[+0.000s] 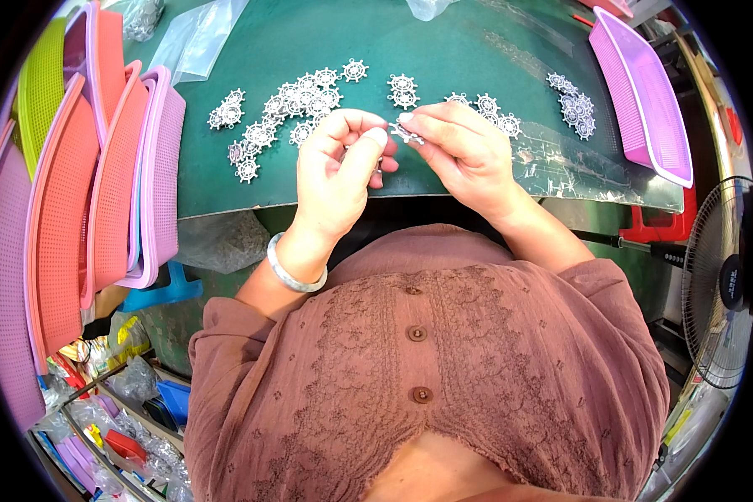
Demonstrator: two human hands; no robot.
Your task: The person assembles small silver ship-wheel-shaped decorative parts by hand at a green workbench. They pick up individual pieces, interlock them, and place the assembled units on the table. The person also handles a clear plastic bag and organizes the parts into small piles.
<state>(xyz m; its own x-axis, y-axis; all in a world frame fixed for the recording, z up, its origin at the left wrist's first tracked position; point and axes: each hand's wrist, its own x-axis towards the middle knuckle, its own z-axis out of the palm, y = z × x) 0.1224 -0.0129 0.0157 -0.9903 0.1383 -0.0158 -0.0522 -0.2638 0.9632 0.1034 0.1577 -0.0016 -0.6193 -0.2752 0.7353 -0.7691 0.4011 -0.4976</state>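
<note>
Silver ship's wheel charms lie in groups on the green tabletop, with a large cluster (303,98) just beyond my left hand (336,171). That hand is closed, thumb over curled fingers, and bits of silver metal show between them, apparently another such charm, mostly covered. Close beside it, my right hand (468,155) pinches one ship's wheel charm (407,134) between thumb and fingertips. The charm is tilted and reaches toward the left thumb; whether they touch I cannot tell. More charms (487,105) lie behind the right hand, and a short column (403,90) lies between the hands.
Stacked pink, purple and green plastic baskets (63,209) crowd the left side. A purple basket (644,100) leans at the table's right edge, near another charm group (576,109). Clear plastic bags (197,38) lie at the far left. A black fan (715,284) stands right.
</note>
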